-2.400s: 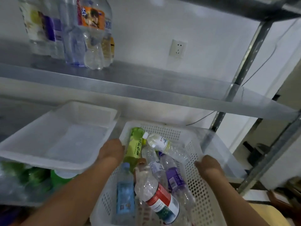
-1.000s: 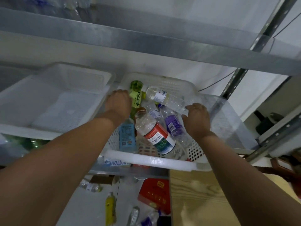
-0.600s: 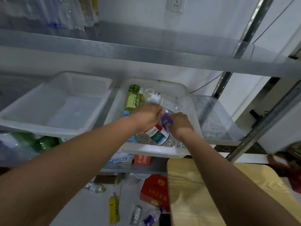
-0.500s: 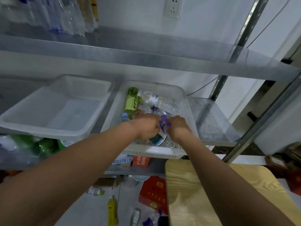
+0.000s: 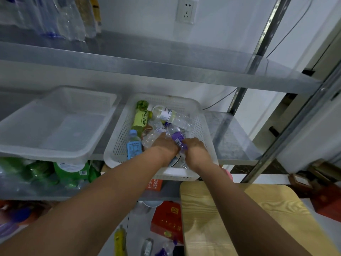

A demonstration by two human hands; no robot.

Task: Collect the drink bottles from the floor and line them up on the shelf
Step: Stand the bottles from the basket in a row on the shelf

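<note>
A white perforated basket (image 5: 118, 145) sits on the middle shelf and holds several drink bottles: a green one (image 5: 141, 116), a blue-labelled one (image 5: 133, 145), a clear one (image 5: 171, 116). Both my hands are inside the basket. My left hand (image 5: 164, 146) closes on a clear bottle with a red-and-green label (image 5: 150, 138). My right hand (image 5: 196, 149) closes on a purple-labelled bottle (image 5: 176, 135). Several bottles stand upright at the left of the upper shelf (image 5: 166, 67). On the floor lie a yellow bottle (image 5: 119, 242) and two clear ones (image 5: 147, 247).
A second, empty white basket (image 5: 55, 126) sits left of the first. Green bottles (image 5: 70, 170) fill the shelf below. A wooden stool (image 5: 239, 218) stands at lower right, with a red box (image 5: 167, 220) on the floor beside it. Metal uprights (image 5: 238, 95) bound the right side.
My hands left the basket's rims and reached in, closing on two bottles. The basket now rests on the middle shelf. The camera tilted slightly up.
</note>
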